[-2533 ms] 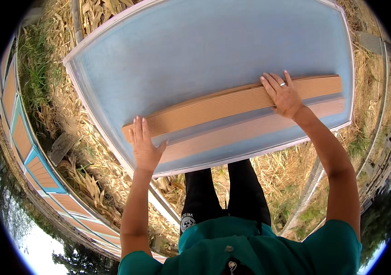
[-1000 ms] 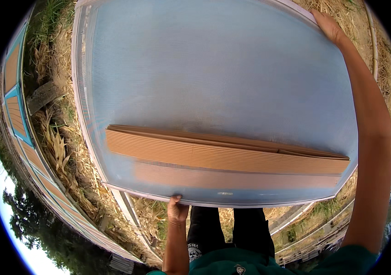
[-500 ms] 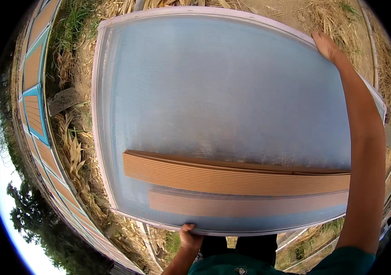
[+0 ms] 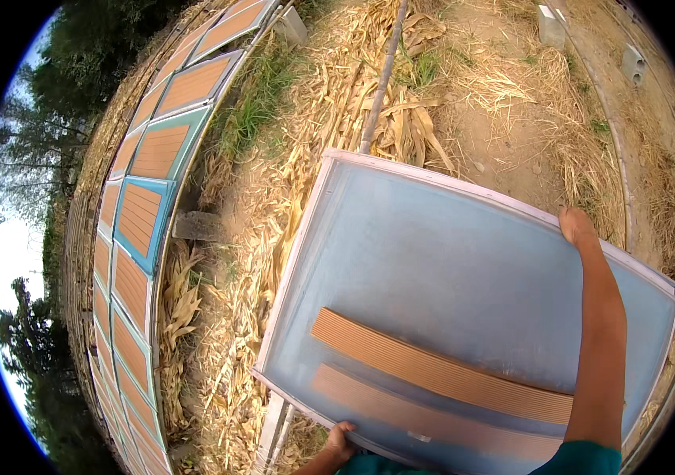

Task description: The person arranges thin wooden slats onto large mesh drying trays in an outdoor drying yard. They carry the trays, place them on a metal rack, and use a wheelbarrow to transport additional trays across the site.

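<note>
A large framed mesh screen (image 4: 448, 253), bluish with a pale pinkish rim, lies tilted across the lower right. My left hand (image 4: 340, 437) grips its near edge, fingers curled over the rim. My right hand (image 4: 579, 227) is closed around the far edge, with the forearm crossing above the mesh. On the near half of the screen rests a long brown stack (image 4: 440, 364) of thin ribbed strips or sheets. A paler brown band (image 4: 424, 412) shows beside it, nearer to me. The stack's right end is hidden behind my right arm.
At left, rows of similar framed screens (image 4: 141, 222) bear brown pieces on a long raised rack. Dry corn husks (image 4: 250, 317) and straw cover much of the ground. A pole (image 4: 385, 75) lies beyond the screen. Concrete blocks (image 4: 551, 28) stand at far right.
The view has swung toward the rack and farther ahead, so the screen now appears lower, to the right and more slanted. Both hands keep their hold on its edges.
</note>
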The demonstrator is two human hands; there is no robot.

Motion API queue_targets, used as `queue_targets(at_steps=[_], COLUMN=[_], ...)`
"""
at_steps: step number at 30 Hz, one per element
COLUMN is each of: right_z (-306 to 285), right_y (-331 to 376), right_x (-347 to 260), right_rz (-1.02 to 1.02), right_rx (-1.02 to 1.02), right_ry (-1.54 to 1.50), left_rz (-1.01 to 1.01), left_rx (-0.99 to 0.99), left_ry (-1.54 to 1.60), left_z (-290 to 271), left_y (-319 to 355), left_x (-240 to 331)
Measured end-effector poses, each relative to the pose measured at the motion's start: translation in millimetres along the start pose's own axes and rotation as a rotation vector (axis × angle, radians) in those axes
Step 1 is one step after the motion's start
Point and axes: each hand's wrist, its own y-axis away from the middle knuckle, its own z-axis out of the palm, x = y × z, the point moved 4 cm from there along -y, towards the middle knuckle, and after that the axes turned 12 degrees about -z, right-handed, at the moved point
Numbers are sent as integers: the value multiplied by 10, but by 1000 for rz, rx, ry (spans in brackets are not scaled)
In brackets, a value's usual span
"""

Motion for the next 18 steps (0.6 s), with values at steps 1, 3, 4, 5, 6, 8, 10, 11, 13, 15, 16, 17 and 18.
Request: queue_targets(at_steps=[1, 3, 4, 5, 6, 8, 10, 11, 13, 15, 16, 17, 18], right_z=[-188, -737, -1067, -1416, -1908, -2615, -3247, -3438, -3660, -3625, -3545, -3405, -3268], right_y=[95, 296, 342, 380, 572, 681, 555, 532, 531, 755, 839, 824, 682], right_x=[-2, 80, 175, 169, -63, -290, -56, -169, -438, -945, -1157, -1317, -1364], right_rz=[28, 57, 27, -5, -27, -105, -200, -224, -273, -280, -340, -406, -414], right_rx=[16, 71, 153, 230, 248, 321, 437, 426, 390, 370, 338, 295, 295], right_ry=[28, 101, 153, 203, 250, 322, 386, 369, 330, 201, 205, 206, 209], left_rz=[-16, -23, 14, 53, 88, 123, 186, 203, 224, 289, 326, 346, 317], left_rx=[-29, -136, -199, -255, -300, -328, -362, -358, -326, -322, -316, -272, -291], left_ry=[-5, -3, -19, -31, -37, -41, -79, -76, -53, -34, -44, -13, -6], left_z=[-17, 217, 402, 576, 706, 946, 1166, 1187, 1099, 919, 791, 671, 634], left_y=[-113, -154, -82, 16, 174, 652, 1224, 1472, 1898, 2161, 2217, 2275, 2336], left_x=[41, 61, 96, 127, 157, 227, 223, 189, 44, -142, -246, -368, -473])
